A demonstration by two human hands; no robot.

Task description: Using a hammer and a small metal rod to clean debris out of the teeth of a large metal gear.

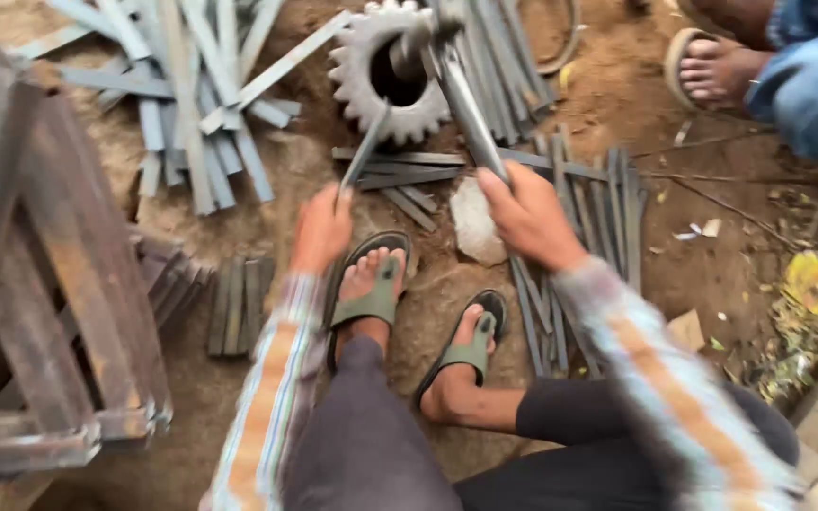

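Note:
My left hand (323, 228) grips the near end of a thin flat metal strip (367, 145) that slants up toward a large steel gear (382, 68) lying on the dirt. My right hand (525, 214) holds the shaft of a long metal tool (466, 109) whose far end sits in or over the gear's central hole. The picture is blurred by motion, so the exact contact at the gear is unclear. My feet in green sandals (375, 293) rest on the ground below both hands.
Cut flat steel strips lie in piles at the top left (182, 104), right of centre (598, 203) and near my left foot (239, 305). Rusty angle-iron frames (40, 284) stand at the left. Another person's sandalled foot (712, 66) is at the top right. A pale stone (477, 227) sits between my hands.

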